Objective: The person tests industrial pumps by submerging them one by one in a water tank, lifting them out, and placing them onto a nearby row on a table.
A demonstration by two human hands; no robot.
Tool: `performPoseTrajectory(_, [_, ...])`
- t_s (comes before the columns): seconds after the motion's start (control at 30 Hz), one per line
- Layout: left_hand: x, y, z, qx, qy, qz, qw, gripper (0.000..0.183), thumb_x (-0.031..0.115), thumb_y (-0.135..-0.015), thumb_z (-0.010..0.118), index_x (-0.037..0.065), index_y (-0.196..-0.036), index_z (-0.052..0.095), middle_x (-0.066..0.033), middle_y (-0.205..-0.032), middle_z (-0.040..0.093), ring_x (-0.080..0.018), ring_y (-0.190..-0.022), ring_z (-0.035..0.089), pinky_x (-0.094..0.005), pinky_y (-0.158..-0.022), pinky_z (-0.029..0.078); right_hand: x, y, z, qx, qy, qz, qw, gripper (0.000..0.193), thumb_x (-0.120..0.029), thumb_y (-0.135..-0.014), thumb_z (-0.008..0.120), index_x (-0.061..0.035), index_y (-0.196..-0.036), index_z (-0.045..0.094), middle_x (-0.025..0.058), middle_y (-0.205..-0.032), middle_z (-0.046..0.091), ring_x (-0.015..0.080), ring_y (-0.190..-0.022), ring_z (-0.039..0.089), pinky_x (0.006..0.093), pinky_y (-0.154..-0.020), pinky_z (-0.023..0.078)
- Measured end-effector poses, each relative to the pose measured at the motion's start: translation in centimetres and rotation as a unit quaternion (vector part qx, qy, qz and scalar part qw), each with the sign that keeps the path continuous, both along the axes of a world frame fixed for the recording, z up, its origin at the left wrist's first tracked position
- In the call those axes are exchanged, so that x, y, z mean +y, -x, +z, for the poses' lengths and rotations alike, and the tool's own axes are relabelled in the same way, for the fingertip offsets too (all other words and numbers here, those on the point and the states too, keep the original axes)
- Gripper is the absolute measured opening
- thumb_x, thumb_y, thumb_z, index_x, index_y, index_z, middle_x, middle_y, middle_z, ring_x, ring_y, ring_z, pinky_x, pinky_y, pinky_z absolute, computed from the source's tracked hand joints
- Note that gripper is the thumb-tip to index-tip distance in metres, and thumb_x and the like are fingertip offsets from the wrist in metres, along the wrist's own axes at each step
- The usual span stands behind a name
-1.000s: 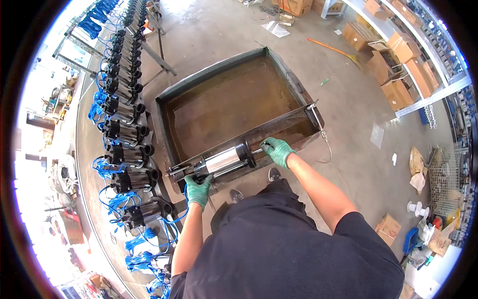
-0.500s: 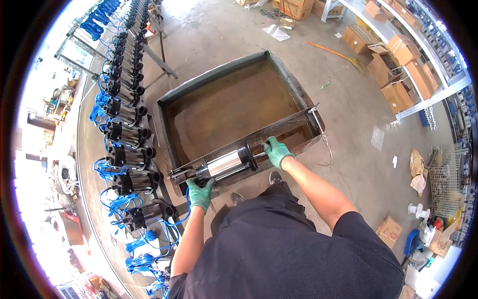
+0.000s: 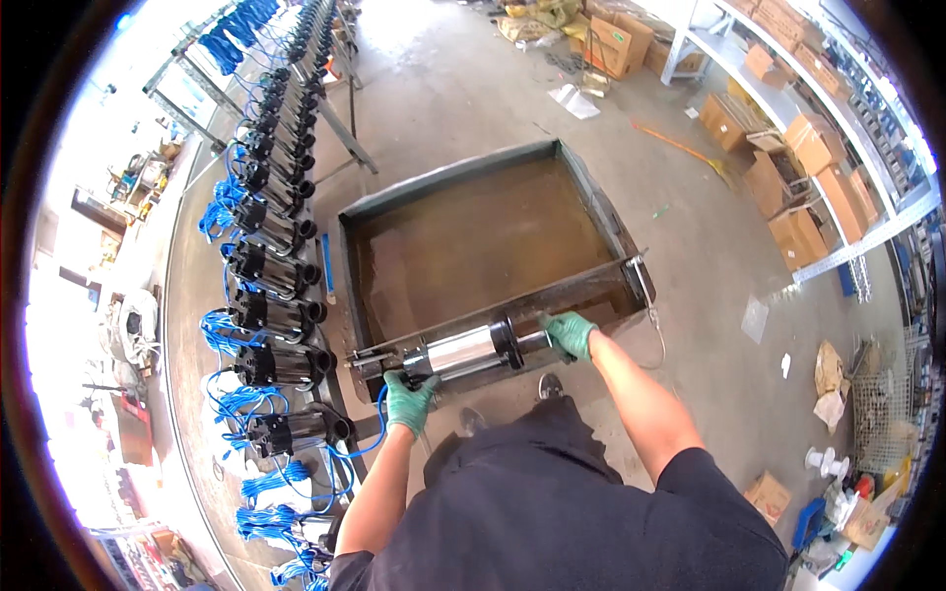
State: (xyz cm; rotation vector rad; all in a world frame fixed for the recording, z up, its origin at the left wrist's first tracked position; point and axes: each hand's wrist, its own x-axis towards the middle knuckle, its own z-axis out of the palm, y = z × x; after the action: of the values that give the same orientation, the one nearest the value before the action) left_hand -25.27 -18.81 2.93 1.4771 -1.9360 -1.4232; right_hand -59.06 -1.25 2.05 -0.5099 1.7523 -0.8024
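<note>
A submersible pump point(image 3: 463, 352) with a shiny steel body and black ends lies sideways across the near edge of a water-filled metal tank point(image 3: 448, 167). My left hand point(image 3: 407, 402), in a green glove, grips the pump's left black end from the near side. A blue cable point(image 3: 372, 440) runs from beside that hand toward the bench. At the pump's right end, my gloved right hand point(image 3: 570, 336) is closed round a short metal rod point(image 3: 533, 342) next to the black flange. Its fingertips are partly hidden and slightly blurred.
A long row of similar pumps point(image 3: 271, 313) with coiled blue cables stands on the bench point(image 3: 192, 394) at left. A clamp rod point(image 3: 642, 281) sits at the tank's near right corner. Shelving point(image 3: 867, 231) with cardboard boxes and a broom point(image 3: 680, 145) are at right.
The view has shifted, so the tank and pump sit lower and further right. Both hands stay at the pump's ends; the right hand's fingers have turned at the rod.
</note>
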Motion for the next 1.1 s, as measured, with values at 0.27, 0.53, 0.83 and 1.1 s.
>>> performPoseTrajectory(0.27, [0.2,-0.1,0.7,0.014,-0.007,0.006,1.000,0.058,0.012,-0.084,0.086,0.003,-0.120,0.042,-0.0085,-0.105,0.065,-0.0168,-0.088,0.062,-0.0315,-0.078,0.054,-1.8,-1.2,-2.7,-0.107,-0.046,-0.158,0.981,0.035,-0.037,-0.105,0.054,-0.0071,-0.098,0.070,0.0065,-0.063,0.060,0.0198,-0.050,0.057,0.0385,-0.048,0.048])
performPoseTrajectory(0.53, [-0.2,-0.3,-1.3,-0.011,-0.031,-0.017,0.999,0.084,0.029,-0.087,0.084,-0.007,-0.144,0.036,-0.0184,-0.135,0.060,-0.0246,-0.114,0.061,-0.0351,-0.099,0.050,3.0,0.0,-3.4,0.242,0.259,0.127,0.926,0.033,-0.023,-0.103,0.054,-0.0076,-0.129,0.068,0.0154,-0.106,0.072,0.0292,-0.104,0.069,0.0369,-0.094,0.054])
performPoseTrajectory(0.83, [-0.6,-1.0,-3.2,0.017,0.000,-0.005,1.000,0.072,0.023,-0.085,0.087,-0.001,-0.133,0.037,-0.0150,-0.119,0.062,-0.0179,-0.094,0.063,-0.0333,-0.077,0.055,0.6,-1.5,-1.9,-0.139,0.006,-0.126,0.982,0.041,-0.030,-0.105,0.058,-0.0103,-0.141,0.058,0.0033,-0.100,0.069,0.0146,-0.081,0.063,0.0340,-0.068,0.054])
performPoseTrajectory(1.1, [-0.5,0.1,-2.6,-0.051,-0.015,-0.026,0.998,0.072,0.029,-0.084,0.087,-0.001,-0.127,0.038,-0.0171,-0.111,0.067,-0.0208,-0.092,0.066,-0.0347,-0.078,0.055,1.6,1.8,0.5,-0.085,0.019,0.033,0.996,0.042,-0.027,-0.098,0.070,-0.0016,-0.130,0.061,0.0156,-0.109,0.071,0.0227,-0.086,0.071,0.0395,-0.075,0.061])
